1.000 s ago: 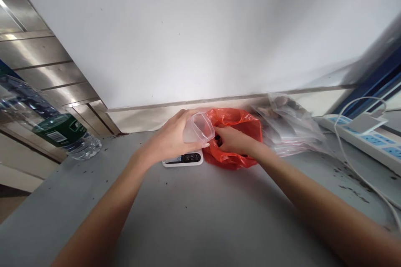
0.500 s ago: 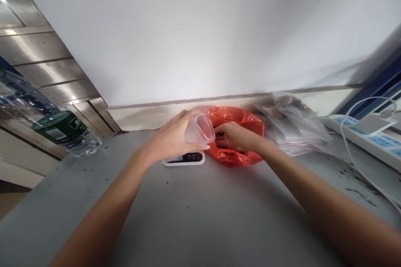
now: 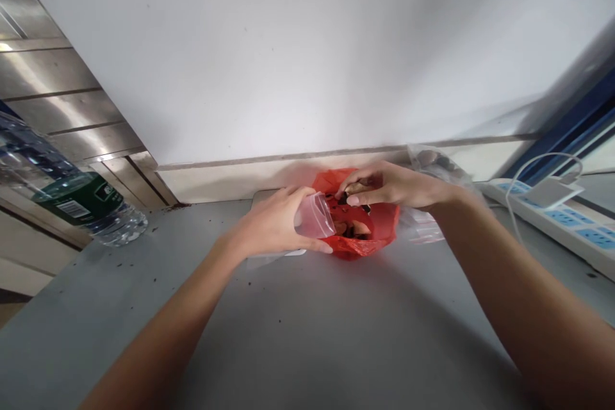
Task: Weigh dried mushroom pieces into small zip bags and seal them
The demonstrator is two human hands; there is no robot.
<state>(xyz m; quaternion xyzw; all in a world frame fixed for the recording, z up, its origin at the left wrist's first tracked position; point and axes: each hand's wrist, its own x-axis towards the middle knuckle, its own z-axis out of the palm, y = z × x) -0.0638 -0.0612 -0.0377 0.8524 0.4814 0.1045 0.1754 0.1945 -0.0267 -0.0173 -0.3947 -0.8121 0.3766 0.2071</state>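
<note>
My left hand (image 3: 276, 221) is closed around a clear zip bag (image 3: 314, 214), its mouth spread and turned to the right. Beneath that hand lies a kitchen scale (image 3: 262, 195), mostly covered, its display hidden. Against the bag's mouth stands an opened red plastic bag (image 3: 384, 227) with dark and brown dried pieces (image 3: 353, 229) inside. Above the red bag's opening, my right hand (image 3: 384, 186) pinches a few dark, brown-edged dried pieces (image 3: 355, 191) between thumb and fingers. Their exact kind cannot be made out.
Filled clear bags (image 3: 437, 161) lie behind my right hand. A white power strip (image 3: 571, 218) with a plugged-in charger (image 3: 555, 192) and cable is at the right. At the left stands a large water bottle (image 3: 96, 205). Dark crumbs dot the grey table (image 3: 307, 346); a white wall rises behind.
My right hand has risen out of the red bag with dried pieces in its fingers. My left hand still holds the clear bag at the red bag's edge and now hides the scale's display.
</note>
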